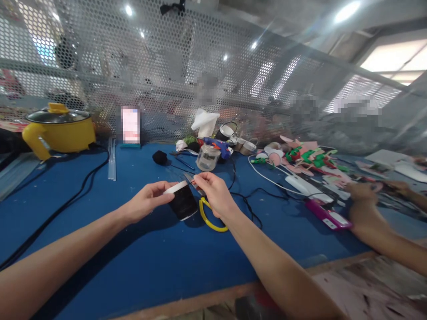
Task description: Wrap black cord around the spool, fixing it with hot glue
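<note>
My left hand (151, 201) is closed around the white rim of a small cylindrical cup (183, 202), whose side is wrapped in black yarn. The cup is tilted above the blue table. At the rim, my right hand (212, 192) pinches a thin dark strand; its exact kind is hard to see. Scissors with yellow handles (213, 224) lie beneath my right hand, partly hidden by it. Beyond my hands sits a ball of black yarn (160, 158).
Behind are a clear jar (207, 159), a blue glue gun (218, 146) and a phone (130, 126). A yellow electric pot (63, 133) stands left, its black cord (75, 198) crossing the table. At right lie a purple box-like device (328, 215), white power strip (308, 189) and another person's hand (363, 200).
</note>
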### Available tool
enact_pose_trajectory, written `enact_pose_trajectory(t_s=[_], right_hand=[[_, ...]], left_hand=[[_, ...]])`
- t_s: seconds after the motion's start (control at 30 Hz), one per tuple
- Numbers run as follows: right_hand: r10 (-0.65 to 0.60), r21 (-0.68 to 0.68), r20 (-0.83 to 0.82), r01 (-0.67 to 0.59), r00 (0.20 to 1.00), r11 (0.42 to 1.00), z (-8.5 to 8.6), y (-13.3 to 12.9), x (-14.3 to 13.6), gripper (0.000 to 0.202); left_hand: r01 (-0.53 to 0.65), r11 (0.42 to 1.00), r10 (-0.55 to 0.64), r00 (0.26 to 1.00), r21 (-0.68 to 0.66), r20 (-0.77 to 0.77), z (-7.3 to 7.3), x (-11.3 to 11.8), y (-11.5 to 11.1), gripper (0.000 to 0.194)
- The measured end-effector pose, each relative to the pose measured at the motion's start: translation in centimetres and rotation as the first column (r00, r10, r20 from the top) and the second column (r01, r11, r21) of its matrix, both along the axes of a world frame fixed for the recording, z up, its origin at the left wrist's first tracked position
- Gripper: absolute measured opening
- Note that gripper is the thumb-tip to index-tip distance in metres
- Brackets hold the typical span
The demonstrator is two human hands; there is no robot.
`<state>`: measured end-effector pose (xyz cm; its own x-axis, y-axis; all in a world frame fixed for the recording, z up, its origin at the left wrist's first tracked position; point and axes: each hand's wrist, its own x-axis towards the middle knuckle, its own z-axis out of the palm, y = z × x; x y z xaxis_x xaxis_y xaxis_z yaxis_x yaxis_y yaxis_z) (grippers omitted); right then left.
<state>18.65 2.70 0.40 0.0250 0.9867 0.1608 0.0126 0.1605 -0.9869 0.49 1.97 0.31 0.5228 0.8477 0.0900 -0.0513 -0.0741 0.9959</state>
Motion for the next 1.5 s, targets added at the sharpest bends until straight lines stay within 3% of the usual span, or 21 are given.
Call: enact_pose_trajectory(t_s=[0.17,0.63,0.77,0.97,1.1,1.2,1.5], right_hand=[[-0.005,-0.015,0.002,0.005,1.0,1.0,-0.4,-0.1,-0.3,0.02],[0.071,-0.083,-0.056,-0.075,0.996,0.994,-1.5,-0.6,-1.4,0.017],[0.02,-0.071,0.056,-0.016,0.998,0.997,-1.7,-0.7,-1.5,0.019],[-0.058,0.086,0.249,0.037,0.967,0.996,-1.7,-0.7,-1.4,0.02],[-0.075,0.204,0.346,0.003,0.935,0.979,-1.9,-1.2,-2.0,0.014],[-0.105,0.312,0.409,-0.031,0.906,0.949,-2.2,-1.6,-2.6,0.01],[-0.086,0.351,0.405,-0.068,0.911,0.934,-1.9,-1.9,-2.4,0.008]], left_hand=[[0.058,0.998,-0.057,0.998,0.038,-0.016,0.0,-0.3,0.0,0.011],[0.059,0.991,-0.047,0.993,0.117,-0.104,0.2,-0.5,0.2,0.016],[0.061,0.986,-0.04,0.99,0.153,-0.139,0.4,-0.5,0.2,0.016],[0.127,0.948,-0.039,0.956,0.291,-0.29,0.5,-0.3,0.1,0.021],[-0.009,0.936,0.138,0.929,0.351,-0.343,0.5,0.6,-0.5,0.029],[-0.121,0.927,0.246,0.911,0.355,-0.33,0.3,1.3,-0.9,0.016],[-0.174,0.93,0.267,0.925,0.324,-0.27,-0.4,1.3,-1.0,0.016]])
